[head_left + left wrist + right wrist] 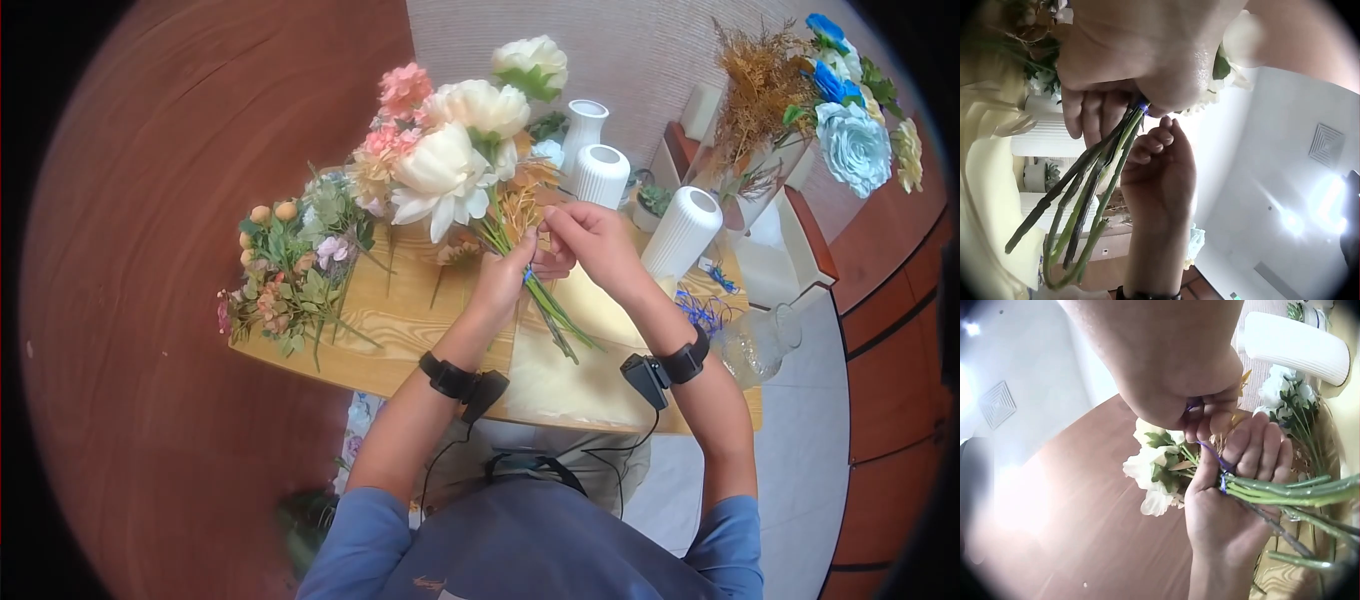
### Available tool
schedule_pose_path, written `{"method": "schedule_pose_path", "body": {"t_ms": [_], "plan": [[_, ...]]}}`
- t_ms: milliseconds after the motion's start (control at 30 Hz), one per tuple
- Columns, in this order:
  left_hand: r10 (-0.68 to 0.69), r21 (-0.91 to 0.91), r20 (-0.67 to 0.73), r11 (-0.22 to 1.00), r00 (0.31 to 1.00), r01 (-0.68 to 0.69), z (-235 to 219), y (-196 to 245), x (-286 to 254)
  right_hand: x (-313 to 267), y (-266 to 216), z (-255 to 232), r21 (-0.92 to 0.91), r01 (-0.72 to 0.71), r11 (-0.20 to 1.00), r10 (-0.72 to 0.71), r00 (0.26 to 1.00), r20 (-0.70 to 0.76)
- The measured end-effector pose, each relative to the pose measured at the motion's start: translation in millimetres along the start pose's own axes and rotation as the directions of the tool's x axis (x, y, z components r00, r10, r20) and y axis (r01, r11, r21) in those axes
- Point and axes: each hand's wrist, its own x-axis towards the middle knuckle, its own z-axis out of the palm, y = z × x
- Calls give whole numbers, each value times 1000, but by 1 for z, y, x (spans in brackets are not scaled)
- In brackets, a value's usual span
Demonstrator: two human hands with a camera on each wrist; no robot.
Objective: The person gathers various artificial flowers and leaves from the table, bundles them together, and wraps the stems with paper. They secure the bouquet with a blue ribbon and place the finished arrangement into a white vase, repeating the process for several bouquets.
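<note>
My left hand (500, 280) grips the green stems (553, 318) of a bouquet of artificial flowers. Large cream blooms (442, 178) and pink clusters (405, 92) spread above that fist, and the stem ends slant out below it toward me. Around the stems runs a thin blue-purple tie (1223, 482), close by the left thumb. One strand of it leads up to my right hand (600, 243), whose curled fingers pinch it just beside the left hand. Part of the tie is hidden behind the right fingers in the right wrist view.
White ribbed vases (684, 232) stand along the back of the wooden table (400, 335). Loose flower stems (290, 265) lie at left, cream wrapping paper (570, 380) at the front. Blue ties (705, 310) and a glass vase (765, 343) sit at right, near a tall arrangement (850, 145).
</note>
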Motion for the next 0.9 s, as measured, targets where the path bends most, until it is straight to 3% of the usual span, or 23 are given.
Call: {"method": "schedule_pose_path", "body": {"t_ms": [133, 167, 200, 267, 333, 400, 467, 533, 600, 633, 700, 767, 833, 900], "plan": [[31, -14, -128, 999, 991, -33, -3, -8, 7, -14, -10, 12, 127, -64, 990, 58, 997, 47], [35, -14, -127, 999, 991, -37, -6, -15, 13, -13, -2, 16, -42, 154, 987, -153, 988, 22], [58, -98, -150, 992, 987, -74, -9, -22, 19, -13, 3, 18, -211, 358, 910, -360, 933, 33], [92, -181, -174, 976, 980, -124, -14, -25, 26, -26, -12, 20, -235, 367, 900, -346, 929, 130], [24, -212, 13, 977, 1000, -21, -19, -23, 27, -35, -16, 29, -19, 91, 996, -86, 980, 180], [14, -122, -40, 992, 999, -18, 0, 2, 17, -42, -11, 36, 52, 23, 998, -33, 979, 203], [93, 16, -78, 996, 993, -92, 2, 9, 17, -46, -3, 43, 256, -42, 966, -15, 976, 217], [99, -16, -49, 995, 994, -100, -6, 11, 24, -48, 3, 40, 247, -43, 968, -19, 969, 246], [227, 132, -60, 967, 972, -218, -7, 18, 24, -52, 3, 37, 170, -190, 967, 116, 922, 370], [210, 23, -49, 978, 977, -209, -7, 21, 25, -54, 6, 37, 168, -191, 967, 118, 921, 372], [211, 68, -24, 975, 977, -209, -9, 29, 23, -54, 19, 36, 70, -254, 965, 185, 841, 508], [211, 113, 6, 971, 978, -210, -9, 34, 24, -50, 31, 35, 40, -259, 965, 202, 832, 516], [204, 33, 23, 978, 979, -205, -6, 37, 22, -46, 41, 32, 13, -264, 964, 219, 824, 523], [208, 21, 35, 978, 977, -209, 0, 41, 17, -39, 48, 28, 16, -267, 964, 234, 871, 433]]}}
